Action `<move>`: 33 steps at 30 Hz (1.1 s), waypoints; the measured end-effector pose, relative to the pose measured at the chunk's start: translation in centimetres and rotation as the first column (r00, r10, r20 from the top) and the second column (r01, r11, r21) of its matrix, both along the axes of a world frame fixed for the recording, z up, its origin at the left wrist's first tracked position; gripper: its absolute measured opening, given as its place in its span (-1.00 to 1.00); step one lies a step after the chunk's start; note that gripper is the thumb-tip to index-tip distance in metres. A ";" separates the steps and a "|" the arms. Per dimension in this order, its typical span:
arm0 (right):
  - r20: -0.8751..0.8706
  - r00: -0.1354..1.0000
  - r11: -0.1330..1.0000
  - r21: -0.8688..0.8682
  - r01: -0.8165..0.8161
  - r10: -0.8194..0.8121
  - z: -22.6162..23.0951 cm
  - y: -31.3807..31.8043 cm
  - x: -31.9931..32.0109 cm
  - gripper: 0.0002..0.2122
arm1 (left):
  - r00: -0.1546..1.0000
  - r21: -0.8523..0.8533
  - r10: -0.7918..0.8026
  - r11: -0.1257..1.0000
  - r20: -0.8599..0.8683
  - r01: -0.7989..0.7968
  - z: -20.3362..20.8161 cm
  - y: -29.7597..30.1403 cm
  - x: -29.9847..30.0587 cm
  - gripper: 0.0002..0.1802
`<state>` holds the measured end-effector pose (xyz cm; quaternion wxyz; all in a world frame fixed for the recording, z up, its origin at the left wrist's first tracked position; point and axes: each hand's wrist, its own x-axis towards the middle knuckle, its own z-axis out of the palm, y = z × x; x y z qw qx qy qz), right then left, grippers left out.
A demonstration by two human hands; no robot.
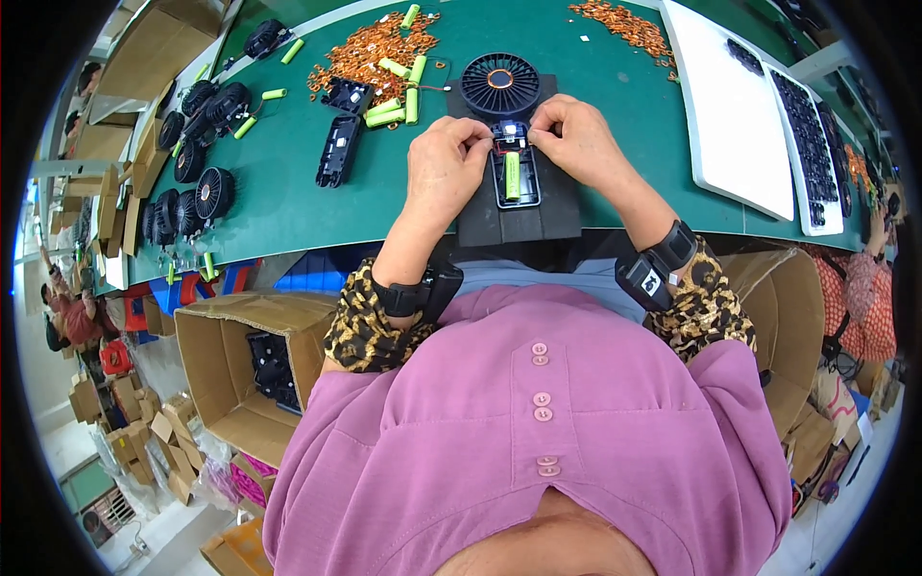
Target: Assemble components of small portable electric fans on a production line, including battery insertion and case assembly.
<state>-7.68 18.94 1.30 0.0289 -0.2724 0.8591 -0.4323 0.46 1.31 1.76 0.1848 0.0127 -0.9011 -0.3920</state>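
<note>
In front of me a black handheld fan (500, 86) lies on a dark mat (557, 216), its round grille pointing away from me. Its handle casing is uncovered, showing a light-green battery cell (513, 176) and a small circuit board (510, 137) with thin red wire. My left hand (445, 161) pinches at the board's left edge, thumb against fingertip. From the other side, my right hand (579, 141) pinches close to the board's right edge. Whatever sits between either set of fingertips is too small to make out.
Left of the fan lie loose black casings (339, 151), green cells (385, 113) and a heap of orange-brown rings (370, 53). More fans (214, 192) crowd the table's left side. White foam trays (730, 115) stand right. Cardboard boxes (245, 355) flank me below the table edge.
</note>
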 end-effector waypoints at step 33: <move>-0.812 0.553 0.781 0.218 0.585 -0.187 4.3 20.9 -19.9 -0.83 | 0.961 0.197 0.148 0.975 -0.232 -0.103 -3.1 -1.6 4.7 -0.87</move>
